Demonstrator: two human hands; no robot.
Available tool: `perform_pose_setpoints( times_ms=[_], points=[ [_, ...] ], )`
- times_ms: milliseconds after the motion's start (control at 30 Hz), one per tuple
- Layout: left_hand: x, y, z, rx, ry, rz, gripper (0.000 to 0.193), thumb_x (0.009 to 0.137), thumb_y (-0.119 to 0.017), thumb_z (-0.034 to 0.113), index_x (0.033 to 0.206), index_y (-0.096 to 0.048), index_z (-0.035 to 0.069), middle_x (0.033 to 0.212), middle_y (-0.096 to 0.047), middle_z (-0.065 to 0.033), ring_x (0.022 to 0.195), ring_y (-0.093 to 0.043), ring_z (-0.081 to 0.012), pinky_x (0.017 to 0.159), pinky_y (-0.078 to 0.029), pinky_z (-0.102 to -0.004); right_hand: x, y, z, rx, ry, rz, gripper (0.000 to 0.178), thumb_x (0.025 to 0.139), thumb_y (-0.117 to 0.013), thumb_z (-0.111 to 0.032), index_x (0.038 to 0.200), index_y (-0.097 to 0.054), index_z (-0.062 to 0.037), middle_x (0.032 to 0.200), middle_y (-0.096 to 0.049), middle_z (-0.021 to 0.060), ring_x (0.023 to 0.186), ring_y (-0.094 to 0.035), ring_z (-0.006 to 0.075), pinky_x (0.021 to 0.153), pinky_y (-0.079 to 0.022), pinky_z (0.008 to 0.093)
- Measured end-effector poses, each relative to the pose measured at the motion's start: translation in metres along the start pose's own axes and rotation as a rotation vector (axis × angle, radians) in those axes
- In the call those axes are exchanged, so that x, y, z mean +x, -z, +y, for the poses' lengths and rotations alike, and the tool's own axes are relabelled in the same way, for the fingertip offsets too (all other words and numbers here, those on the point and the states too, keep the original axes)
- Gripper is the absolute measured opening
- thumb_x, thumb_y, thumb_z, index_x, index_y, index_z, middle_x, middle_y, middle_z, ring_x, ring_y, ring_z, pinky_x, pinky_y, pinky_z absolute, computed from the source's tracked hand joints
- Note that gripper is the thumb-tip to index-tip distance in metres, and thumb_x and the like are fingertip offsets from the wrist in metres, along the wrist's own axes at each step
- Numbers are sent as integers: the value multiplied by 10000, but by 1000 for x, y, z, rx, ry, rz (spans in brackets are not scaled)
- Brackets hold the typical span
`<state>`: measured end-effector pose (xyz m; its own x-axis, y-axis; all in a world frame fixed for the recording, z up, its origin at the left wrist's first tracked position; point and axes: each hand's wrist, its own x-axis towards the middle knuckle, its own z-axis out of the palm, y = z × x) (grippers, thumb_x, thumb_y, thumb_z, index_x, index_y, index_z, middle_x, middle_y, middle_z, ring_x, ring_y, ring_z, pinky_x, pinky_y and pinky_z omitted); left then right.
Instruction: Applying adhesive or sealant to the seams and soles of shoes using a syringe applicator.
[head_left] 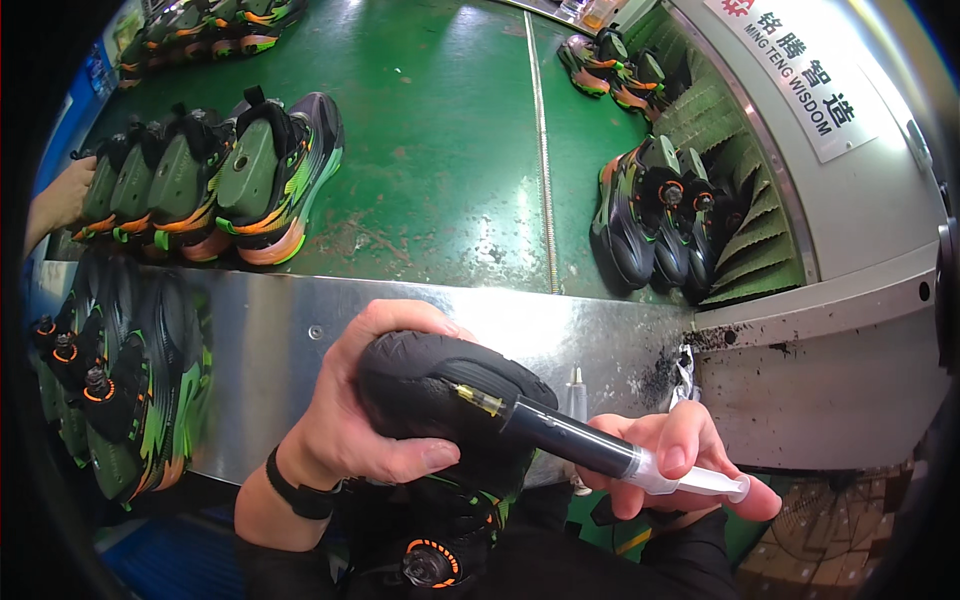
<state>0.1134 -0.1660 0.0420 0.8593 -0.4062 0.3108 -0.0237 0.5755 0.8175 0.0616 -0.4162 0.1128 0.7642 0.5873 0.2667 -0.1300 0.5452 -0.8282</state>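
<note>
My left hand point(345, 400) is closed round the toe of a black sneaker point(450, 360), thumb on the near side and fingers over the far side. The sneaker's dial with an orange ring shows low in the picture, close to my body. In my right hand point(680, 460) is a syringe point(570, 435) with dark contents and a white plunger. Its yellowish tip touches or nearly touches the sneaker's edge near the toe; I cannot tell which. My fingers wrap the barrel's end, and the thumb or a finger is at the plunger's end.
A green bench point(430, 150) with a metal ledge point(270, 320) lies ahead. Sneakers on green lasts point(250, 170) stand at left, where another person's hand point(65, 200) touches one. More sneakers point(120, 400) sit near left. Others point(660, 220) are by a strip-curtained machine opening at right. A clear syringe point(577, 395) is on the ledge.
</note>
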Motion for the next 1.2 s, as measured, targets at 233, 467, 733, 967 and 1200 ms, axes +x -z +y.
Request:
perform_pose_setpoints(
  times_ms=[233, 467, 733, 967, 1200],
  points=[
    [0, 1, -2, 8, 61, 116, 772, 613, -836, 203, 1219, -385, 42, 1078, -596, -220, 957, -636, -273, 849, -526, -382, -13, 2, -1, -27, -24, 59, 689, 756, -658, -661, 1193, -550, -140, 980, -678, 199, 1043, -494, 294, 895, -326, 466],
    [2, 7, -4, -35, 77, 174, 727, 627, -828, 174, 1215, -438, 2, 1053, -606, -104, 974, -607, -179, 877, -483, -307, -26, 12, 20, 32, 148, 27, 857, 699, -714, -669, 1225, -519, -21, 1045, -613, 145, 886, -459, 193, 759, -327, 327],
    [5, 8, -3, 44, 126, 277, 768, 634, -816, 290, 1223, -422, -6, 1043, -587, -100, 950, -597, -175, 846, -486, -301, -42, 16, 29, 27, 146, 56, 861, 692, -731, -651, 1226, -518, -10, 1048, -614, 147, 884, -452, 194, 735, -328, 310],
    [12, 3, -5, 121, 154, 324, 798, 641, -753, 428, 1210, -391, 1, 980, -542, -88, 866, -588, -189, 749, -504, -289, -54, 22, 34, 37, 128, 84, 867, 690, -740, -639, 1232, -510, -2, 1044, -609, 150, 906, -433, 191, 742, -327, 302],
    [15, 4, -5, 105, 175, 341, 816, 667, -752, 419, 1261, -390, -7, 1044, -543, -91, 965, -574, -193, 860, -475, -306, -49, 23, 31, 41, 117, 112, 838, 700, -739, -626, 1224, -517, -10, 1051, -613, 156, 914, -427, 204, 784, -327, 316]
  ],
)
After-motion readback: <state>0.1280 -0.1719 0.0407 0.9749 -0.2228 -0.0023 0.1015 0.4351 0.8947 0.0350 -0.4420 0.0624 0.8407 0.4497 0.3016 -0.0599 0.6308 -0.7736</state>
